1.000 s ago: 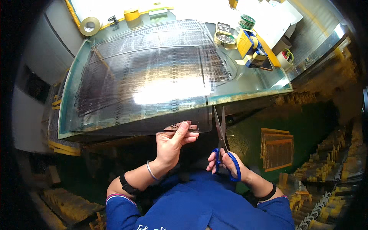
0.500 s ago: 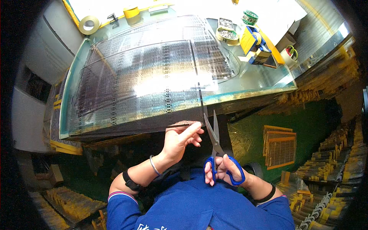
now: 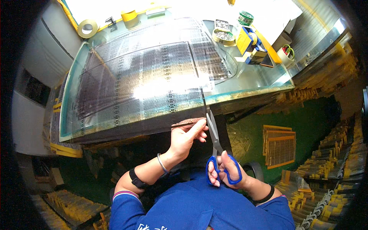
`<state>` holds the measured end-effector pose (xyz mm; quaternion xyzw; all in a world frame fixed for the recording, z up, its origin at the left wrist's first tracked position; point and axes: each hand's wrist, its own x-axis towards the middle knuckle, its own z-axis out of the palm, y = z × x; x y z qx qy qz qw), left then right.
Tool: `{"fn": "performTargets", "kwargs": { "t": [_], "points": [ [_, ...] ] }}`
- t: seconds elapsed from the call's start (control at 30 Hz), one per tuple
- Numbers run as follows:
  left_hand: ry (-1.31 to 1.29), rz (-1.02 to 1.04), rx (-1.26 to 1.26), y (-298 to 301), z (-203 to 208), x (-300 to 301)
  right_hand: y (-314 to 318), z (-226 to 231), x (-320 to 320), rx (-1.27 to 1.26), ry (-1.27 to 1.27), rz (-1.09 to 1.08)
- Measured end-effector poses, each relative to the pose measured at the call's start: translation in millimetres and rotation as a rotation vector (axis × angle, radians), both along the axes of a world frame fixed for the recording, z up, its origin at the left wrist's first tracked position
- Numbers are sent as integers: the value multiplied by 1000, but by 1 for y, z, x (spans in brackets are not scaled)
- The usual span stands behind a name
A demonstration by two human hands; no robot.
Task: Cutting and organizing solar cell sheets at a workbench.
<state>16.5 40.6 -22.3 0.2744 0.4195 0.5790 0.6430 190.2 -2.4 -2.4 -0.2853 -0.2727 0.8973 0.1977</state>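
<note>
A large transparent film (image 3: 142, 71) with dark printed rows lies over the glass-topped table, and its near edge hangs past the front. My left hand (image 3: 182, 142) pinches the near right corner of this film between thumb and fingers. Long scissors with blue handles (image 3: 215, 138) are in my right hand (image 3: 227, 168), with thumb and fingers through the loops. Their blades point away from me at the film's right edge, just beside my left fingertips, and are nearly together. Whether the film lies between the blades is hard to make out.
A tape roll (image 3: 87, 28) and a yellow tape roll (image 3: 129, 15) stand at the table's far left. Far right are a blue tape dispenser (image 3: 253, 45), an open tin (image 3: 224, 36), a green tape roll (image 3: 245, 18) and a cup (image 3: 285, 56). Framed panels (image 3: 280, 147) lie on the green floor.
The scissor blades have come closer together and now meet the film's edge. My left hand has shifted slightly right and away from me, with the film corner still in it.
</note>
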Motion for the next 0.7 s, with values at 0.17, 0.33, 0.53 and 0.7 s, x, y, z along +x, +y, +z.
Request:
{"fn": "performTargets", "kwargs": {
  "t": [0.17, 0.33, 0.53, 0.7],
  "points": [
    [90, -3, -11, -1, 6, 5, -7, 2, -9, 233, -300, -116],
    [158, -19, -25, -3, 7, 5, -8, 7, -12, 301, -416, -120],
    [178, -17, -52, -9, 7, 3, -9, 9, -14, 306, -504, -120],
    [224, -39, -87, -16, 8, 0, -7, 11, -18, 322, -500, -136]
  ]
}}
